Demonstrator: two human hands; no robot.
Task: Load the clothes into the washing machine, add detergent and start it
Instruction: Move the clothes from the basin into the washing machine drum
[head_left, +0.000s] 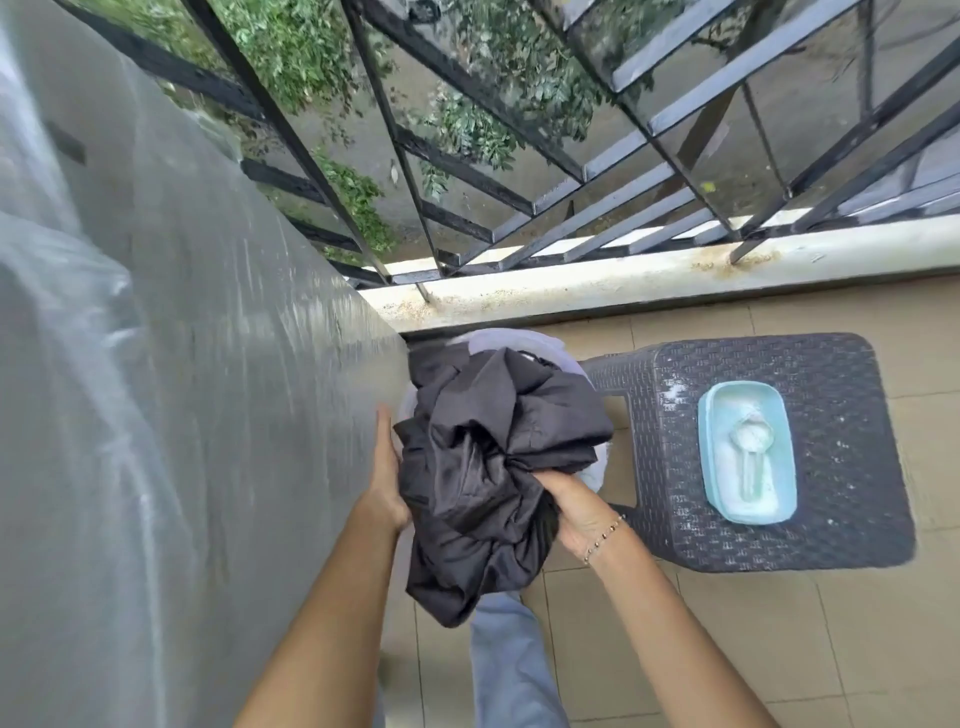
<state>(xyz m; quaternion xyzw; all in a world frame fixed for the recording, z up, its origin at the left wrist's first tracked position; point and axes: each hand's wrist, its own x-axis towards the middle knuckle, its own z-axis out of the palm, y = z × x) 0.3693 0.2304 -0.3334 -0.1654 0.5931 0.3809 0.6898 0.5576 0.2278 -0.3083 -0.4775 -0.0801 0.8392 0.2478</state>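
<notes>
Clothes: a crumpled bundle of dark grey clothes (493, 467) is lifted between both hands, above a pale bucket (587, 475) that stands on the tiled floor (779, 649).
Left hand: the left hand (387, 478) is pressed flat against the left side of the bundle, fingers spread upward along the cloth.
Right hand: the right hand (571, 506) is closed on a gathered fold at the bundle's right side; a beaded bracelet (605, 538) sits on the wrist.
Washing machine: the large grey block (197, 364) filling the left of the view, wrapped in clear plastic sheet, stands just beside the bundle; I cannot tell where its lid is.
Stool: a dark woven-pattern stool (831, 395) stands right of the bucket, dusted with white specks.
Detergent: an open light blue box (747, 452) rests on the stool, holding white powder and a pale scoop (750, 447).
Surroundings: a black metal railing (519, 171) rises from a stained white ledge (649, 275) beyond the bucket, with green leaves outside.
</notes>
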